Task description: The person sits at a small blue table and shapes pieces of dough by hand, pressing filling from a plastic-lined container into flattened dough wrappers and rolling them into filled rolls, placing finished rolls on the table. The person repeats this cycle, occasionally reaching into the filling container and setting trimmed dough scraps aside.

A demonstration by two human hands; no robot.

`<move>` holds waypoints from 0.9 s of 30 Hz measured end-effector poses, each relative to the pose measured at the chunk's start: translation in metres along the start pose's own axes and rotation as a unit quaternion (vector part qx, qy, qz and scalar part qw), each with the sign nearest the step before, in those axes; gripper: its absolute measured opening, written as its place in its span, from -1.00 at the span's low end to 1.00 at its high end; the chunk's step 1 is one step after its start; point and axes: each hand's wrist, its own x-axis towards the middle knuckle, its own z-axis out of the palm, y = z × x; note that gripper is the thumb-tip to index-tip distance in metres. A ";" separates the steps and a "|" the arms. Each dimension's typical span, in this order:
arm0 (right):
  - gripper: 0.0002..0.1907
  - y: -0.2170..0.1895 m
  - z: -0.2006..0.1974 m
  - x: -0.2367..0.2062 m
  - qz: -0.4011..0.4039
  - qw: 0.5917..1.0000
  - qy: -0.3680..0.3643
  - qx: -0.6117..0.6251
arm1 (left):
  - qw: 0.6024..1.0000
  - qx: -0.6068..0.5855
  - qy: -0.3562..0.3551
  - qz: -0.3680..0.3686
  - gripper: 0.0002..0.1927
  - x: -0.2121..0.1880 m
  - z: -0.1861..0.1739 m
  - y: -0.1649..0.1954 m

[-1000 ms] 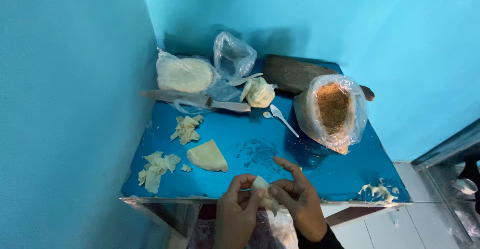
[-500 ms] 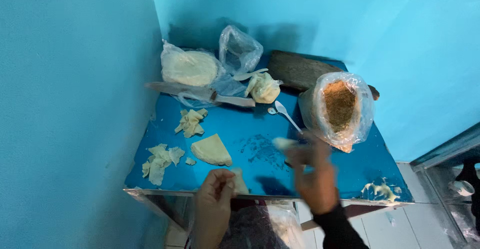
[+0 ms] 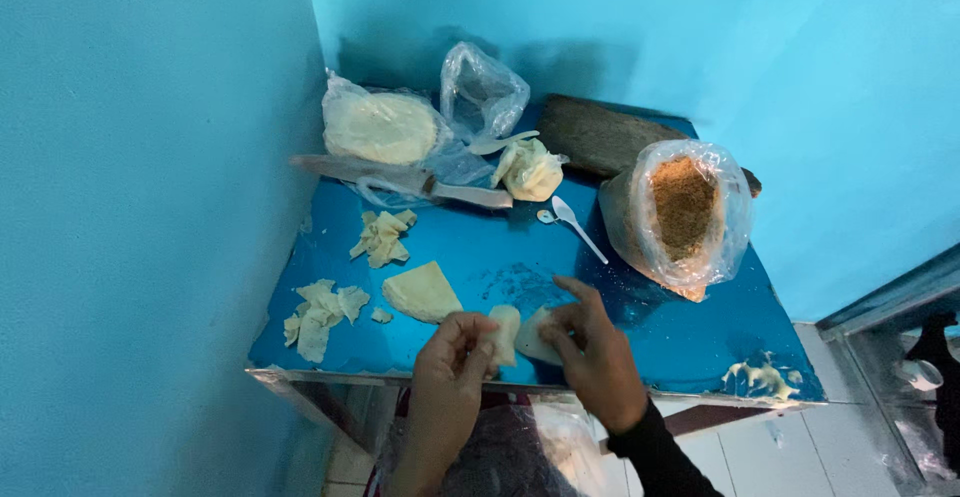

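Observation:
Over the near edge of a blue table (image 3: 620, 257), both hands pinch one pale dough sheet (image 3: 515, 331). My left hand (image 3: 450, 362) holds its left end, which stands up folded. My right hand (image 3: 590, 347) grips the right end, fingers curled over it. A triangular piece of dough (image 3: 422, 292) lies flat just left of the hands. Torn dough scraps (image 3: 320, 312) lie at the near left, and more scraps (image 3: 382, 237) further back.
A clear bag of brown crumbs (image 3: 683, 212) stands open at right. A white spoon (image 3: 575, 222) lies beside it. At the back sit a bagged dough round (image 3: 378, 127), a crumpled plastic bag (image 3: 482, 92), a dough lump (image 3: 528, 169), a knife (image 3: 400, 182) and a dark board (image 3: 600, 135). Blue walls close left and back.
My right hand has come back from the crumb bag to the near edge. Both hands now hold the dough sheet together; half a second ago they were apart.

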 end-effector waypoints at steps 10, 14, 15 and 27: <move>-0.34 -0.001 0.012 0.016 -0.152 0.957 -0.076 -0.233 | 0.993 -0.056 0.064 0.086 -0.88 0.008 -0.005 0.032; -0.22 -0.001 0.024 -0.004 -0.253 0.925 -0.063 -0.277 | 0.995 -0.045 0.064 0.060 -0.88 0.006 -0.013 0.029; -0.25 -0.001 0.021 -0.005 -0.172 0.952 -0.094 -0.234 | 0.996 -0.049 0.059 0.053 -0.88 0.006 -0.014 0.026; -0.18 0.000 -0.002 0.012 0.119 0.948 -0.045 0.293 | 0.994 -0.061 -0.093 0.017 -0.83 0.035 0.008 0.010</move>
